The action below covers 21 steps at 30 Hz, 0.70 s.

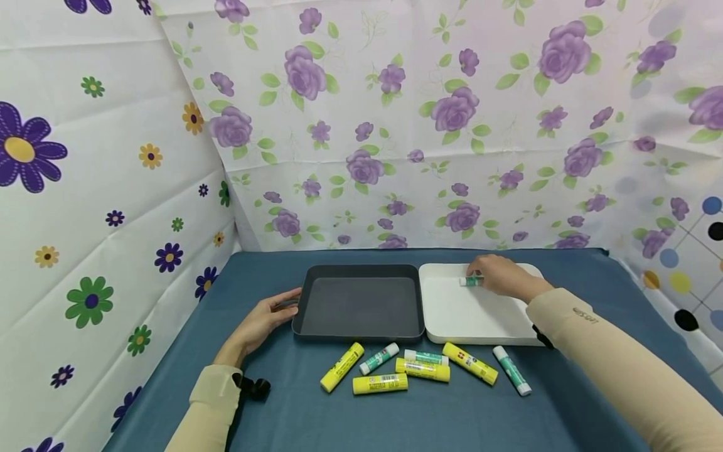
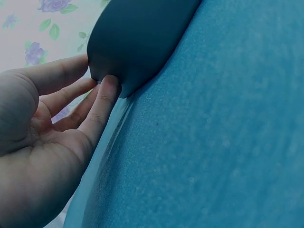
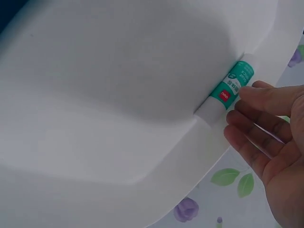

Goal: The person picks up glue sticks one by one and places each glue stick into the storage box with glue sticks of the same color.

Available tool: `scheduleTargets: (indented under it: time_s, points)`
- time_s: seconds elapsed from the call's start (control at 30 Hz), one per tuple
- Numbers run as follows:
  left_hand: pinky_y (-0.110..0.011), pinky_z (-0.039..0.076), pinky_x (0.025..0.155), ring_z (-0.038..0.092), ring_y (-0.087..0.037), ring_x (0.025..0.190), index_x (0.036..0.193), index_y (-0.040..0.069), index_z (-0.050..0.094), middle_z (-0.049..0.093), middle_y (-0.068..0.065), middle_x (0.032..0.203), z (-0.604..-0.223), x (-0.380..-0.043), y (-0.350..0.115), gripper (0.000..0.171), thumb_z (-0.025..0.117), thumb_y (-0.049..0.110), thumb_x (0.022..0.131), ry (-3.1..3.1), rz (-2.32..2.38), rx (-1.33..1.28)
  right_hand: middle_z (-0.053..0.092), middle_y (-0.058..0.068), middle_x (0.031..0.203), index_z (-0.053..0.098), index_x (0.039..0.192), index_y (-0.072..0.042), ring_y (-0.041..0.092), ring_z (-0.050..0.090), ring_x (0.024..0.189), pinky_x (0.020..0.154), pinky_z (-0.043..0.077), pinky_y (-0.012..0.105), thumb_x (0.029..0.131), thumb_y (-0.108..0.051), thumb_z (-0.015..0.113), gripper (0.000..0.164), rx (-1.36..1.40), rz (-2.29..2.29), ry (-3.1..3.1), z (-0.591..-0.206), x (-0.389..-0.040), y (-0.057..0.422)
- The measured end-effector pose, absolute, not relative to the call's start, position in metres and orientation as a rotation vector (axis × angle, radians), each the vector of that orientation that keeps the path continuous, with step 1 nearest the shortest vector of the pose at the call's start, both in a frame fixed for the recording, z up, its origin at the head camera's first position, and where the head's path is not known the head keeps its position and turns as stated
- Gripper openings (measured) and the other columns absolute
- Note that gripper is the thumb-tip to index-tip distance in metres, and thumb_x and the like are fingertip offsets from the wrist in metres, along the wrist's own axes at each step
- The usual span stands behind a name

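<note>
My right hand (image 1: 503, 276) is over the far side of the white tray (image 1: 452, 320), its thumb and fingertips pinching a green-and-white glue stick (image 3: 227, 90). In the right wrist view that stick lies along the tray's inner wall, the thumb on its label near one end. The left hand (image 1: 265, 320) touches the left side of the dark grey tray (image 1: 361, 307) with extended fingers. In the left wrist view, its fingertips rest against the outside of that tray's corner.
In front of the trays lie several yellow glue sticks (image 1: 341, 368) and green-and-white glue sticks (image 1: 511, 371) on the blue tablecloth (image 1: 305, 420). Both trays stand side by side. A flowered curtain (image 1: 361, 125) hangs behind the table, another patterned cloth (image 1: 113, 251) at the left.
</note>
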<state>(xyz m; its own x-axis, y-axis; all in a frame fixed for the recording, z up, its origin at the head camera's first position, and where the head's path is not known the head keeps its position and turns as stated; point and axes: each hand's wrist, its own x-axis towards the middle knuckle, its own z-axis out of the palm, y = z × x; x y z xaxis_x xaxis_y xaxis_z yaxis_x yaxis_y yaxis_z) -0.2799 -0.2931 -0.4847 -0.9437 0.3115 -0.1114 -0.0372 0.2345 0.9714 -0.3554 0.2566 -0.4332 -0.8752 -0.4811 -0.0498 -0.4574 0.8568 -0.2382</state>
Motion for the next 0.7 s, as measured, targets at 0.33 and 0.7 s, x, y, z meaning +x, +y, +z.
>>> scheduleTargets:
  time_s: [0.33, 0.7]
  points:
    - [-0.057, 0.032, 0.122, 0.038, -0.039, 0.148, 0.162, 0.008, 0.037, 0.034, -0.02, 0.165, -0.485, -0.281, -0.294, 0.062, 0.062, 0.017, 0.107, 2.215, 1.776, 0.264, 0.071, 0.02, 0.117, 0.073, 0.126, 0.002, 0.035, 0.069, 0.104, 0.086, 0.061, 0.05, 0.096, 0.008, 0.066, 0.031, -0.769, -0.604, 2.873, -0.415, -0.347, 0.262]
    - [-0.057, 0.032, 0.122, 0.038, -0.039, 0.148, 0.162, 0.007, 0.037, 0.034, -0.021, 0.165, -0.485, -0.281, -0.293, 0.062, 0.062, 0.016, 0.107, 2.217, 1.774, 0.261, 0.071, 0.022, 0.121, 0.071, 0.129, 0.0, 0.035, 0.068, 0.106, 0.083, 0.062, 0.046, 0.101, -0.008, 0.069, 0.029, -0.841, -0.92, 2.782, -0.395, -0.317, 0.261]
